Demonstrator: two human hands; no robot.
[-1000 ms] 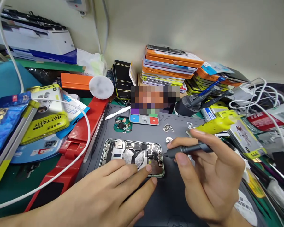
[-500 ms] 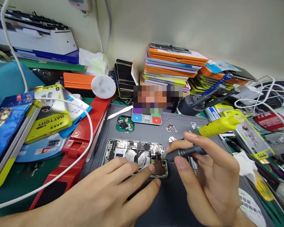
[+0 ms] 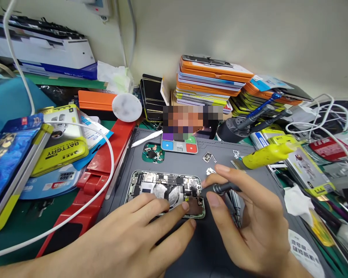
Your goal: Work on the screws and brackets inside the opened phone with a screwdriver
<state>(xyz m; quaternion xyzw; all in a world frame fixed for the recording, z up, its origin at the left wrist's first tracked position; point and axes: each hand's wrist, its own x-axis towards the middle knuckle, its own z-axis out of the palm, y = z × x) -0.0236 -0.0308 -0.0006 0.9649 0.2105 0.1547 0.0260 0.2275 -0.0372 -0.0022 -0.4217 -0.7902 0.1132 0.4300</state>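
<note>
An opened smartphone [image 3: 179,180], its inner boards and shields bare, lies flat on the grey work mat [image 3: 116,193]. My left hand [image 3: 145,227] rests across its near edge with fingers stretched out and apart, fingertips touching the frame. My right hand [image 3: 249,216] pinches a dark screwdriver [image 3: 217,188] between thumb and fingers. The tip points at the phone's right end; whether it sits in a screw is too small to tell. Tweezers [image 3: 236,206] lie partly hidden behind my right hand. Small metal parts [image 3: 210,157] lie beyond the phone.
A yellow-handled tool [image 3: 266,155] lies at the right, near a dark tool holder [image 3: 233,127]. A red clamp-like stand [image 3: 104,154] and a white cable [image 3: 111,166] flank the mat's left side. Stacked orange boxes [image 3: 211,73] stand behind. A white spudger [image 3: 146,138] lies at the mat's back edge.
My right hand has shifted slightly left with the screwdriver, uncovering more of the tweezers. My left hand and the phone stay practically in place.
</note>
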